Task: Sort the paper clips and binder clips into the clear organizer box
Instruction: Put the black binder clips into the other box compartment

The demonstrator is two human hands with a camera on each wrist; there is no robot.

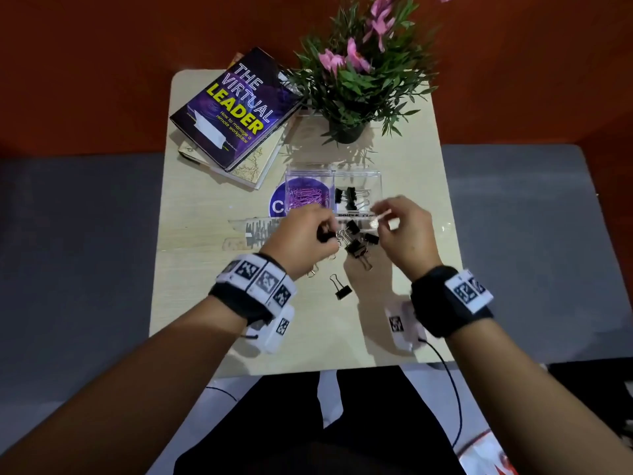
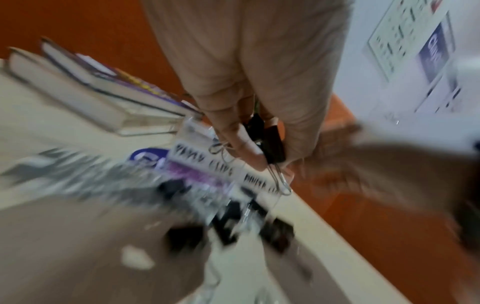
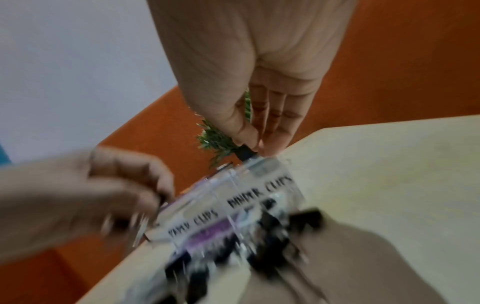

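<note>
The clear organizer box (image 1: 375, 176) stands mid-table; pink paper clips (image 1: 306, 197) fill its left compartment and black binder clips (image 1: 347, 197) lie in its right one. My left hand (image 1: 308, 231) hovers at the box's front left and grips black binder clips (image 2: 271, 144) between thumb and fingers. More loose binder clips (image 1: 356, 243) lie between my hands, and one binder clip (image 1: 342, 290) sits nearer me. My right hand (image 1: 383, 216) hovers over the box's front right edge, thumb meeting fingertips (image 3: 272, 142). A small dark shape there may be a clip or the pot behind.
Stacked books (image 1: 233, 111) lie at the back left and a potted plant (image 1: 356, 80) at the back centre. A clear ruler (image 1: 253, 231) lies left of my left hand. A round purple sticker (image 1: 275, 205) shows under the box. The table (image 1: 411, 303) is small.
</note>
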